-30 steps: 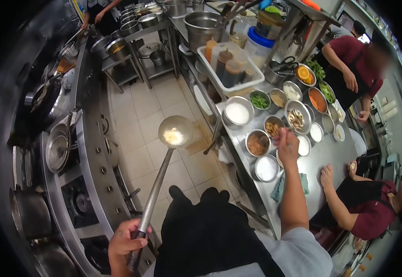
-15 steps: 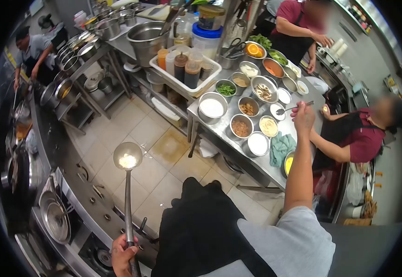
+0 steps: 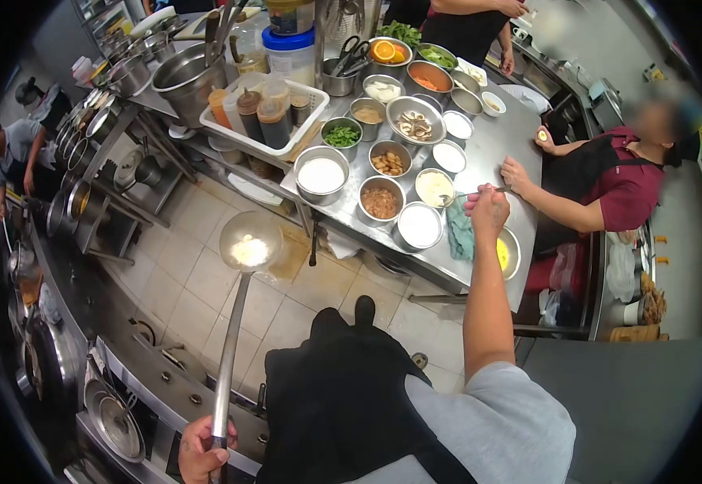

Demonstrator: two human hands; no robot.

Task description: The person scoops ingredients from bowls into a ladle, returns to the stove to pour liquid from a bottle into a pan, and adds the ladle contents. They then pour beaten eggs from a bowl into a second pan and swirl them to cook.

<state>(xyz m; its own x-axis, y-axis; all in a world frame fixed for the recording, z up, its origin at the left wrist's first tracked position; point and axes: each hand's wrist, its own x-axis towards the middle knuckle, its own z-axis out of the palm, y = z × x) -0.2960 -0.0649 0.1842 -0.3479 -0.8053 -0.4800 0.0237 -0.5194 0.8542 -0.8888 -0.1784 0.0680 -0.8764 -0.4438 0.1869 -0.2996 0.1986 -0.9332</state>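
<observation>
My left hand (image 3: 204,450) is wrapped round the handle of a long metal ladle (image 3: 229,351). Its round bowl, held out over the floor, contains pale yellow-white bits (image 3: 248,250). At the prep table, my right hand (image 3: 486,211) grips a small metal spoon (image 3: 464,195). The spoon's tip overlaps a container of pale cream-coloured paste (image 3: 434,187). Just below this hand lie a crumpled green cloth (image 3: 460,230) and a bowl with yellow contents (image 3: 508,252). Nearby are a container of white contents (image 3: 419,226) and one of brown chopped food (image 3: 380,199).
Bowls of sliced mushrooms (image 3: 414,125), chopped greens (image 3: 341,137) and orange slices (image 3: 387,52) crowd the steel table (image 3: 500,129). A white tray (image 3: 307,137) holds sauce bottles. Across the table stands a co-worker (image 3: 609,185). Stove and pans (image 3: 115,423) line my left.
The spoon has gone from beside a white-filled container to the cream-coloured paste. The ladle's bowl has moved outward and looks larger. A co-worker's hand now shows on the table edge. My view has shifted.
</observation>
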